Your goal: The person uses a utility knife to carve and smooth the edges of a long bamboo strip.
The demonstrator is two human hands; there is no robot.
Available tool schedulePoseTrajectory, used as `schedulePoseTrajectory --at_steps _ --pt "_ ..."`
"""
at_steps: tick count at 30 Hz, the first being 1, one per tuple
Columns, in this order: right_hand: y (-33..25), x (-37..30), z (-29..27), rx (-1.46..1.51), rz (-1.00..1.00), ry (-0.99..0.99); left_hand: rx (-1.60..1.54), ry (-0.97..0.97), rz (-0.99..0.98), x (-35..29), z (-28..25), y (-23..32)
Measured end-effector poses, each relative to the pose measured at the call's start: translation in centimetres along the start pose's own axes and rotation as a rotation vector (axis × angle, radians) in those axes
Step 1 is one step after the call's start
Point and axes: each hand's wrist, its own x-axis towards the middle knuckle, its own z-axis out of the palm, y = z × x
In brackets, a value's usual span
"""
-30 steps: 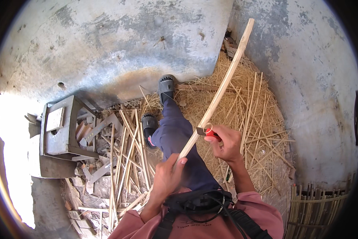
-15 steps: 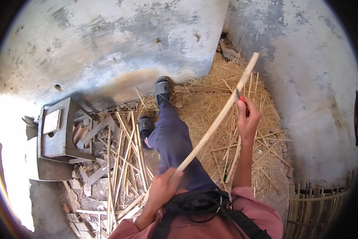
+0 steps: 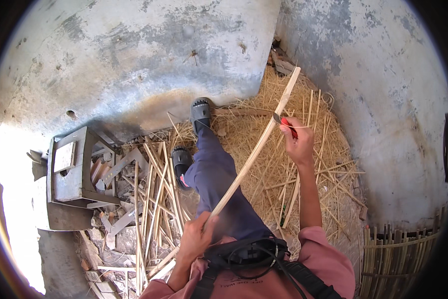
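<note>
A long pale split strip, probably bamboo (image 3: 249,164), slants from my waist up toward the far right. Near its lower end my left hand (image 3: 196,234) is closed round it. My right hand (image 3: 298,142) grips the red handle of a knife (image 3: 289,127). The knife's short dark blade lies against the strip's right edge, some way below its far end. A thin sliver stands up at the strip's far tip.
Long loose strips (image 3: 156,189) lie left of my legs, beside a grey wooden box frame (image 3: 69,169) and rubble. Shavings (image 3: 264,104) cover the floor ahead and right. A slatted basket (image 3: 398,259) stands at lower right. Worn walls (image 3: 149,60) enclose the corner.
The strip's far end has swung left. My right hand has shifted left with the knife, whose red handle and blade now show more. My left hand keeps its hold, a little further left.
</note>
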Motion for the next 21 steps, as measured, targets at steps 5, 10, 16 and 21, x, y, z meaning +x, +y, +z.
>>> schedulePoseTrajectory --at_steps 5,10,16,21 --pt "1.7 1.4 0.2 -0.03 -0.041 0.054 -0.02 0.022 -0.027 -1.1 0.7 -1.0" --pt "3.4 1.7 0.0 0.634 0.32 -0.244 0.03 0.028 -0.009 -0.8 0.3 -1.9" --pt "3.2 -0.3 0.8 1.193 0.346 -0.386 0.003 0.086 0.051 -0.1 0.2 -1.8" --pt "-0.6 -0.7 -0.6 0.732 0.162 -0.331 0.064 0.126 0.013 0.4 -0.2 -1.9"
